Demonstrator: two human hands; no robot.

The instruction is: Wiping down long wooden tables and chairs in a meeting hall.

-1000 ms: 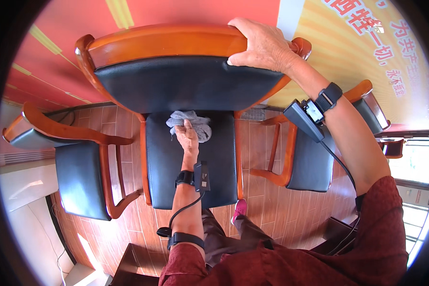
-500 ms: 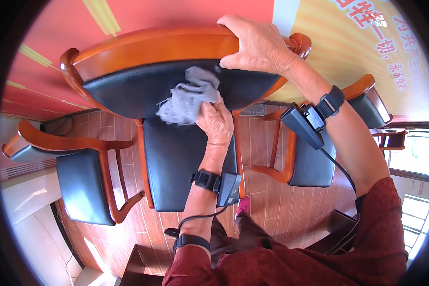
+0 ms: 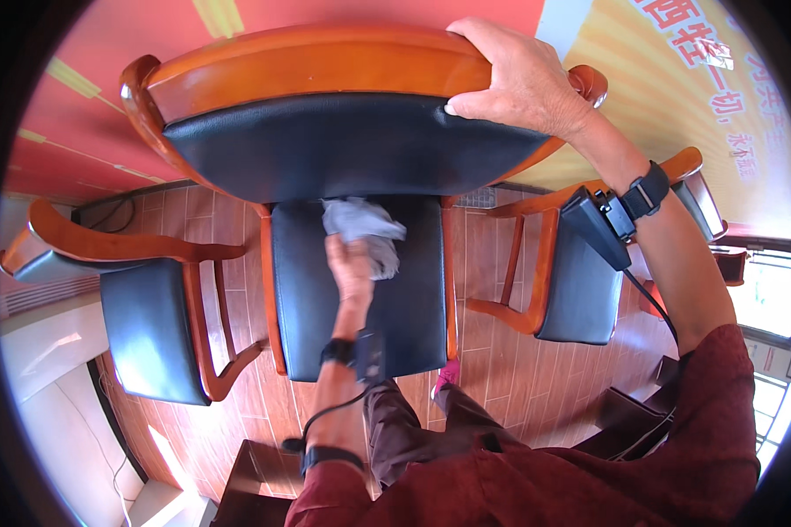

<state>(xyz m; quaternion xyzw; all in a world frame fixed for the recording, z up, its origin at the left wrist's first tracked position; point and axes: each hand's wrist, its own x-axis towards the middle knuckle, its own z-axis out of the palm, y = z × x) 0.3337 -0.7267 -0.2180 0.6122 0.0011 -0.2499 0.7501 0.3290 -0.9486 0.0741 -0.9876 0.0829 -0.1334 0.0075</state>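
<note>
A wooden chair (image 3: 316,66) with black padded back and seat stands right in front of me. My left hand (image 3: 350,268), a little blurred, is closed on a crumpled grey cloth (image 3: 360,221). The cloth lies against the rear part of the black seat (image 3: 325,325), just below the backrest (image 3: 325,145). At the right end of the top rail, my right hand (image 3: 523,83) grips the wood, its thumb on the front and its fingers over the top.
Matching chairs stand on the left (image 3: 145,325) and on the right (image 3: 580,290). Behind the chair is a red and yellow printed wall (image 3: 395,13). Dark wooden furniture (image 3: 250,483) sits low at left, on a tiled brown floor (image 3: 501,378).
My left hand has moved the cloth down from the backrest onto the seat. My right hand stays on the top rail; the view has shifted slightly.
</note>
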